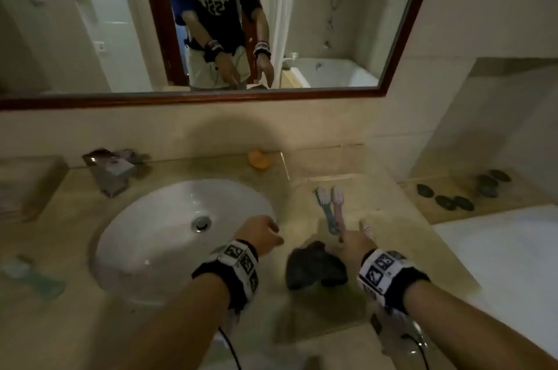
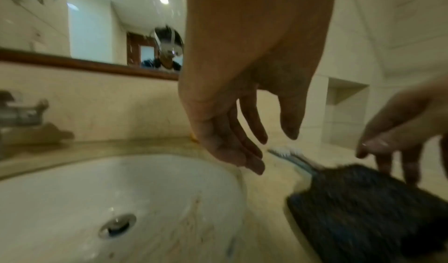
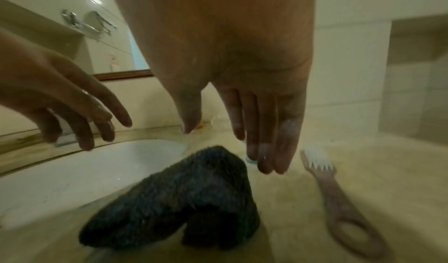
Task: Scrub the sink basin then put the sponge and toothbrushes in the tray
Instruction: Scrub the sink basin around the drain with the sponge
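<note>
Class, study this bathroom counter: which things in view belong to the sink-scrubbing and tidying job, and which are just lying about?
Job:
sink basin
dark sponge
blue toothbrush
pink toothbrush
clear tray

Lying about:
faucet
orange object
dark stones
mirror

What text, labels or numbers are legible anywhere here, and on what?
None can be read for certain.
Shirt print in the mirror: mirrored white characters, perhaps "22", too blurred to confirm.
Left wristband and right wristband: black-and-white square marker patterns, no letters or digits.
Pink toothbrush, dark sponge, faucet: no visible lettering.
</note>
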`<state>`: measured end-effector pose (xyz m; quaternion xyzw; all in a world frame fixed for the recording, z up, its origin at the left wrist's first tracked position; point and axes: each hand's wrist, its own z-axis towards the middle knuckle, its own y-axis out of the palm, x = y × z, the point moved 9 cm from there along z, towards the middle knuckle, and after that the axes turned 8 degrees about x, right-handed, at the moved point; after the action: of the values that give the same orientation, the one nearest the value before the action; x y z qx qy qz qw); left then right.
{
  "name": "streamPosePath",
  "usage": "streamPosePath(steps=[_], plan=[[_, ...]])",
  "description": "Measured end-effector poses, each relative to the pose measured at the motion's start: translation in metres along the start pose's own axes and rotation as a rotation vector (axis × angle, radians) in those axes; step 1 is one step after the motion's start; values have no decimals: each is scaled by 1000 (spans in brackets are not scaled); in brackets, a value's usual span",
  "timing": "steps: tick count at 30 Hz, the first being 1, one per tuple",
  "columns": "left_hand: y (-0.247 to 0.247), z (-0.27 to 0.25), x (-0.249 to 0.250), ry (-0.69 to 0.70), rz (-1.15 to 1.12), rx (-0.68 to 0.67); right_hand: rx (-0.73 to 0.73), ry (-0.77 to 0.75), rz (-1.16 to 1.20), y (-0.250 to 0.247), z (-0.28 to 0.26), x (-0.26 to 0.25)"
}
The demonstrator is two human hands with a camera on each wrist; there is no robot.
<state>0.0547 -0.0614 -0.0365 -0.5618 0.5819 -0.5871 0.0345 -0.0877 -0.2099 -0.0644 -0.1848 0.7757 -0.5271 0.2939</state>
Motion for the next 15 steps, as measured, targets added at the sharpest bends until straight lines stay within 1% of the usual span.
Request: streamPosePath(steps=[2,4,5,7,8,10,12,15], plan=[[29,10,-5,-39,19,-77,-60,10,31,15,14,7],[56,11,-12,-91,28,-190,-144,-6,-10,26,16,7],[66,13,-14,-104,40,-232,-164,-19,-8,29,18,5],[78,19,-17,-122,60,-262,-227,-22,39,33,21,1],[80,21,-16,-126,72,-272,-282,-14,65,35,21,-1],[83,24,-16,-138,56,-306,-344,-13,176,38,29,-4],[77,27,-15,-146,-38,-329,-331,-20,314,30,39,-13],[59,33,-29,-233,-285,-325,-307,-74,528,13,50,-38]])
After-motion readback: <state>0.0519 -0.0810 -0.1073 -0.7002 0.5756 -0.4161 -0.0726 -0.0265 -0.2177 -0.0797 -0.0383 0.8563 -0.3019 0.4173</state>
